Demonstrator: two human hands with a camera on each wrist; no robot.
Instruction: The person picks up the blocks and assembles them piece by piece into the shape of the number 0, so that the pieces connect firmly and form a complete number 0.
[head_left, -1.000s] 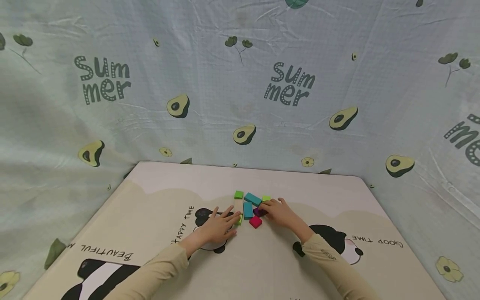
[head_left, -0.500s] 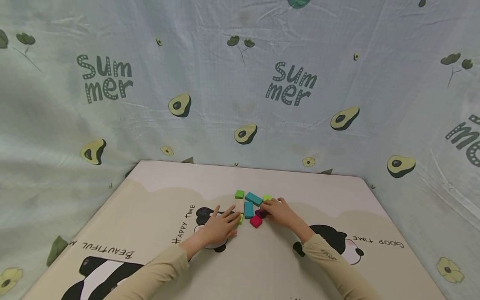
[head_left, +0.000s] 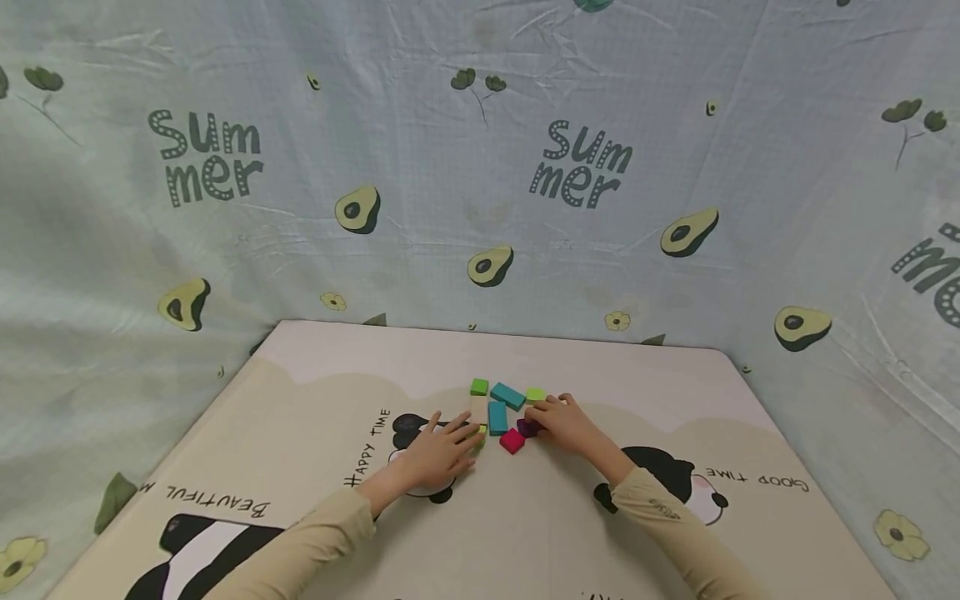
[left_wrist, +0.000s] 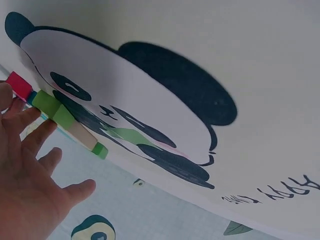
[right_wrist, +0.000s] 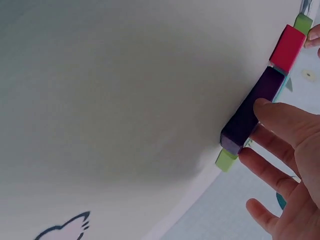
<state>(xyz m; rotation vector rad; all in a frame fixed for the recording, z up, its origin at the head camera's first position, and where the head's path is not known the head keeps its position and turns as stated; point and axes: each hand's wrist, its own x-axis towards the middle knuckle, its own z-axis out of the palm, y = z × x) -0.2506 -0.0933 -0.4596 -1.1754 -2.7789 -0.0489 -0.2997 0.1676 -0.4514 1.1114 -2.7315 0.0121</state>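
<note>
Several coloured blocks lie together near the middle of the table. My left hand (head_left: 438, 454) has its fingers spread, with fingertips touching the light green block (left_wrist: 54, 110) at the near left of the group. My right hand (head_left: 566, 427) pinches a purple block (right_wrist: 254, 110), thumb on one side and fingers on the other. Just left of it lies a red block (head_left: 512, 441). Two blue blocks, one upright in view (head_left: 497, 418) and one slanted (head_left: 508, 396), sit behind. A pale wooden block (head_left: 478, 408) stands between the hands' far sides, partly hidden by my left fingers.
A green block (head_left: 479, 387) lies at the group's far left and a lime block (head_left: 536, 396) at its far right. The table (head_left: 360, 354) has a panda-printed cover. A cloth curtain (head_left: 420, 167) with avocado prints hangs behind its far edge.
My right hand has shifted slightly to the right with the purple block, widening the gap to the blue block. My left hand has stayed in place.
</note>
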